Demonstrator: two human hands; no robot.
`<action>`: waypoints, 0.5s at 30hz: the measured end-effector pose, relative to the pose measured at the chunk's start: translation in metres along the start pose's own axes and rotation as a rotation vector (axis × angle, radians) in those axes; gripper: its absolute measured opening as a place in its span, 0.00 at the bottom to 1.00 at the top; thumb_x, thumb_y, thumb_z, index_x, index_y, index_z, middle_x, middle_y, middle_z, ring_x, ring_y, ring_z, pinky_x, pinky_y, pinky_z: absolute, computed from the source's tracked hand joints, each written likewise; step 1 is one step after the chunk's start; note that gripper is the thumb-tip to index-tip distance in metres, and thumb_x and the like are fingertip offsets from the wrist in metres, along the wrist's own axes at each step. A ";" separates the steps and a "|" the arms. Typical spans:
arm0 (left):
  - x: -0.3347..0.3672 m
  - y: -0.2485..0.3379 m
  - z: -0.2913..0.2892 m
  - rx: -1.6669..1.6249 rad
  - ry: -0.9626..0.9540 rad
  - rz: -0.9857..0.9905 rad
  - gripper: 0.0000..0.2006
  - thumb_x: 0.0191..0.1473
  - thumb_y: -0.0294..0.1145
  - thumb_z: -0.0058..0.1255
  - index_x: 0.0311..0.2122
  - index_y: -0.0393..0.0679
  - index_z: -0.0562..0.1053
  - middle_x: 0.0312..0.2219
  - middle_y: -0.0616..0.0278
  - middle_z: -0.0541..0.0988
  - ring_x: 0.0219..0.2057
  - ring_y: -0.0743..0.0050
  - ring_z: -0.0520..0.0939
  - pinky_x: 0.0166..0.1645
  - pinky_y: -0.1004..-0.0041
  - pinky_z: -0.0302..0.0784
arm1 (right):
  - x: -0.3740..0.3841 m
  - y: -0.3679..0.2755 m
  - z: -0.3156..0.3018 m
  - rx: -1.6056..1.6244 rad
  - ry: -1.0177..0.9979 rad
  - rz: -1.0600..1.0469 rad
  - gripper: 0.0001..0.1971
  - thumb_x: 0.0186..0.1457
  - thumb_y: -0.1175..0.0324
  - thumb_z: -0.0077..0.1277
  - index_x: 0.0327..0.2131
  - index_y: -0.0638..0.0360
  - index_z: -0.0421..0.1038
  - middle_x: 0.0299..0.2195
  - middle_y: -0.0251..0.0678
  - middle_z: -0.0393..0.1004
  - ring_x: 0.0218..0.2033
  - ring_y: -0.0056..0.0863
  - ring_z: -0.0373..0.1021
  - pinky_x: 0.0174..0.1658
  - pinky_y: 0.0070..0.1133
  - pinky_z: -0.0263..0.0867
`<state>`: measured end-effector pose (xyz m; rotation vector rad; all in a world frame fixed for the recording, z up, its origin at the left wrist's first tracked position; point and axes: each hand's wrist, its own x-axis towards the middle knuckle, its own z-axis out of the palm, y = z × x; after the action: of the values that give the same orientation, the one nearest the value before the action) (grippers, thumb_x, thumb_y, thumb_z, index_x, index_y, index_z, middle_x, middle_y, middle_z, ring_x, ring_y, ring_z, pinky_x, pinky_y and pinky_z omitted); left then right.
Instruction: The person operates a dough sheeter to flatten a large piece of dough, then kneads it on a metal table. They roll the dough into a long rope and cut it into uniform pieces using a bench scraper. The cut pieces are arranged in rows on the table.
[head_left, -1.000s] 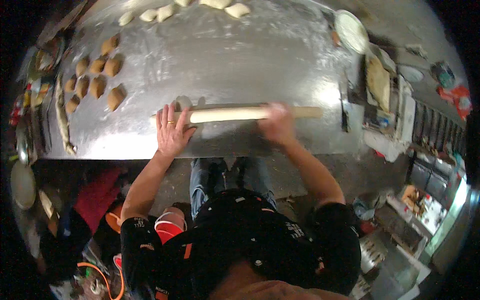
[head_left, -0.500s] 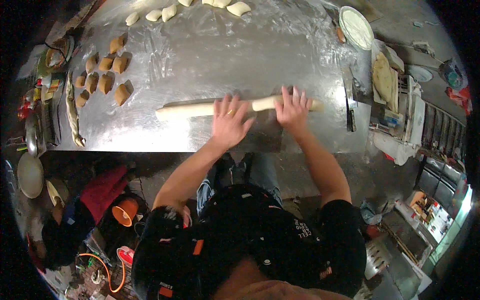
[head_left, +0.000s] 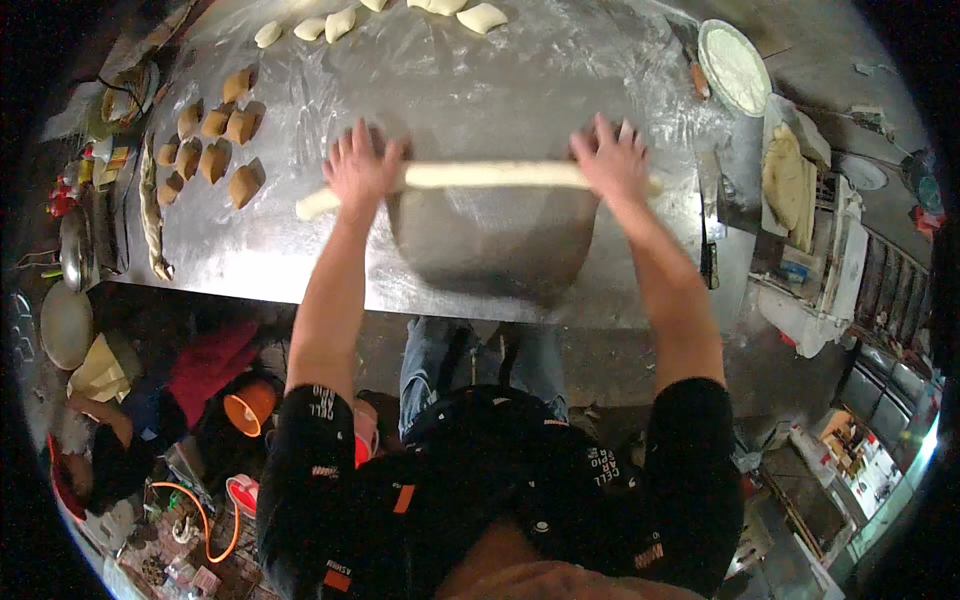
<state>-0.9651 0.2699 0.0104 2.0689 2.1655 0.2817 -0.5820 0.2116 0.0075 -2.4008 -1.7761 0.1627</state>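
Note:
A long pale dough log (head_left: 490, 175) lies crosswise on the floured metal table (head_left: 480, 120), its left end bent a little toward me. My left hand (head_left: 362, 170) rests on the log near that end, fingers stretched and apart. Over the right part of it lies my right hand (head_left: 612, 165), also with spread fingers and slightly blurred. Neither hand grips the dough; the palms press on top. The log's parts beneath the hands are hidden.
Several brown dough pieces (head_left: 241, 127) sit at left, beside a thin dough strip (head_left: 151, 215). Pale dough pieces (head_left: 483, 18) line the far edge. At right are a dark-handled knife (head_left: 709, 262) and a bowl of white flour (head_left: 737, 68). An orange bucket (head_left: 250, 408) stands below.
Both hands have moved away from me and farther apart, the left one leftward and the right one slightly rightward. The log has rolled away from me and its middle looks more even.

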 end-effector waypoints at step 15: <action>0.024 -0.057 -0.021 0.039 -0.034 -0.066 0.39 0.50 0.65 0.49 0.61 0.50 0.65 0.57 0.50 0.68 0.59 0.46 0.66 0.61 0.45 0.59 | 0.033 0.036 0.000 0.028 -0.129 0.070 0.32 0.60 0.38 0.37 0.64 0.37 0.58 0.63 0.52 0.55 0.64 0.55 0.50 0.64 0.48 0.46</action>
<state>-1.0267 0.2902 0.0186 2.0024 2.2315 0.1966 -0.5384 0.2327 0.0012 -2.4858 -1.7299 0.3553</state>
